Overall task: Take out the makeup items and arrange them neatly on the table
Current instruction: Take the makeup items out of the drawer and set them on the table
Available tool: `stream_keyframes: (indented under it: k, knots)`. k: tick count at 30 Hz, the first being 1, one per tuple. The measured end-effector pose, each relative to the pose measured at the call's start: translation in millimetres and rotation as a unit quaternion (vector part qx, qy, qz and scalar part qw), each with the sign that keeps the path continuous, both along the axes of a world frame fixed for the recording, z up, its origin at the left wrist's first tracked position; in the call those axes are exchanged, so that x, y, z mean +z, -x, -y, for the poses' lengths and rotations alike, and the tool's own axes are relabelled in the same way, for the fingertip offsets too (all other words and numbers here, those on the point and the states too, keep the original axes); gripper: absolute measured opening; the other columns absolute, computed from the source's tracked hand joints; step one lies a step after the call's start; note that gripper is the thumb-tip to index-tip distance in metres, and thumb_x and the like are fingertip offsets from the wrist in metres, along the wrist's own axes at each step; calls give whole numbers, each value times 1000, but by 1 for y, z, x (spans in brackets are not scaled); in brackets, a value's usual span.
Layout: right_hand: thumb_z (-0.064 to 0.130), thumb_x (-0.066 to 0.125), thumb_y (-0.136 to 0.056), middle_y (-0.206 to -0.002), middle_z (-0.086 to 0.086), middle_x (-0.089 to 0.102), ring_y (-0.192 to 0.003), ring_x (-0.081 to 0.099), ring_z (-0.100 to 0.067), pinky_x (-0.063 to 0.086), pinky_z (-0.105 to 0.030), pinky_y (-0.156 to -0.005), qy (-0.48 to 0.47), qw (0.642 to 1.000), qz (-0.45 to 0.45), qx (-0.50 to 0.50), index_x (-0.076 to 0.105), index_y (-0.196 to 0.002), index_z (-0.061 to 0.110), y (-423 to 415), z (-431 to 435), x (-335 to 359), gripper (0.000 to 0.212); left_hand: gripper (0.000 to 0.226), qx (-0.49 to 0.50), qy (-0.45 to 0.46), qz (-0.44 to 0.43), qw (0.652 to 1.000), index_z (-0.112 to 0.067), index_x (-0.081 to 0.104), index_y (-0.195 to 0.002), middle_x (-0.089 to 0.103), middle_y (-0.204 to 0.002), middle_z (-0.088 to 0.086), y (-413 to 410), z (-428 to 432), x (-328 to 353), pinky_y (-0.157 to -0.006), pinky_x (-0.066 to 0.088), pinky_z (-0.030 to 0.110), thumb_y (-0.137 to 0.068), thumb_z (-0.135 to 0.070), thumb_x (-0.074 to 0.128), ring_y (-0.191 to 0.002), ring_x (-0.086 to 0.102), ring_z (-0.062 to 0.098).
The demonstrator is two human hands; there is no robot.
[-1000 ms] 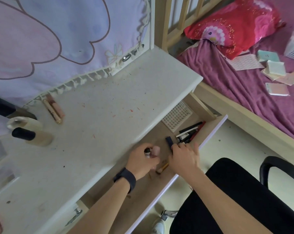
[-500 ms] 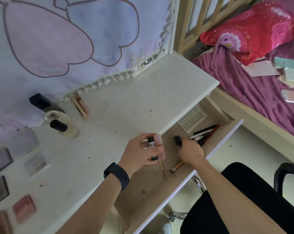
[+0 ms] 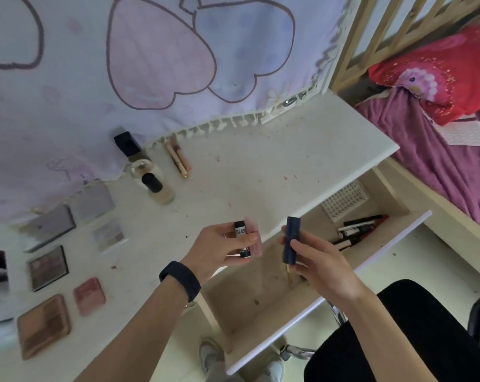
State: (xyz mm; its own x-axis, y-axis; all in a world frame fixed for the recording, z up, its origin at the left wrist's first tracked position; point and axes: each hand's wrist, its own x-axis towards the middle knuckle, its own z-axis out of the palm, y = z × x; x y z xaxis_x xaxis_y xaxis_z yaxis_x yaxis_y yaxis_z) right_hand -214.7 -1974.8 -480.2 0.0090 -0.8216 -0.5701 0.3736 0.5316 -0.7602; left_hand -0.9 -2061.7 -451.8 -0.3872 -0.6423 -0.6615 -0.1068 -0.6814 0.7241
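Observation:
My left hand [image 3: 219, 250] grips two small tubes over the table's front edge: a black-and-white one [image 3: 240, 232] and a pale pink one [image 3: 253, 227]. My right hand [image 3: 322, 264] holds a dark blue tube [image 3: 291, 238] upright above the open drawer [image 3: 329, 297]. A thin gold-handled brush [image 3: 289, 275] lies in the drawer below it, and several dark pencils and pens [image 3: 357, 231] lie at the drawer's right end. On the white table [image 3: 260, 166] stand a foundation bottle [image 3: 157, 188], two slim tubes [image 3: 178, 158] and several palettes [image 3: 48, 264].
A white perforated tray [image 3: 343, 201] lies at the drawer's back right. A dark box [image 3: 127, 144] stands by the patterned cloth [image 3: 150, 64]. A black chair [image 3: 415, 334] is at lower right; a bed with a purple blanket [image 3: 437, 158] and red pillow [image 3: 448, 73] sits right.
My right hand has lifted the dark blue tube out of the drawer. My left hand has risen with its two tubes to the table edge. The view has shifted left, showing more palettes.

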Motion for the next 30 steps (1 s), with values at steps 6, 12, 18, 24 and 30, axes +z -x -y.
stream_keyframes:
  k: [6,12,18,24,30]
  knots:
    - [27,70,-89,-121,2,73,-106,71,-17,54,-22,-75,30,995,-27,90,63,-130,28,-39,13,7,41,38,-10,20,24,999,-10,73,-114,75,-106,9,-20,-8,2,-84,60,38,-78,-13,84,-100,73,23]
    - [28,80,-86,-109,10,76,-97,74,-12,58,-19,-74,73,976,-140,148,72,-114,33,-72,34,6,29,35,12,31,41,999,-14,74,-113,77,-104,4,-47,-5,3,-82,60,32,-81,-24,83,-99,73,19]
    - [33,77,-81,-97,2,77,-89,73,-16,60,-30,-82,95,963,-177,179,75,-98,32,-97,59,0,17,23,48,52,73,995,-16,78,-104,77,-99,5,-65,16,-3,-87,59,34,-82,-22,82,-98,72,20]
    - [28,73,-86,-87,2,78,-89,72,-8,54,-27,-85,112,958,-214,157,75,-92,27,-107,84,1,6,31,64,58,39,995,0,72,-108,73,-106,19,-65,44,0,-86,60,40,-84,-19,79,-97,73,30]
    - [24,71,-88,-80,-2,76,-80,71,-18,56,-28,-74,115,956,-210,169,76,-81,21,-101,105,5,9,27,31,81,32,996,-6,74,-108,74,-102,14,-66,66,-6,-85,61,41,-86,-22,76,-97,72,30]
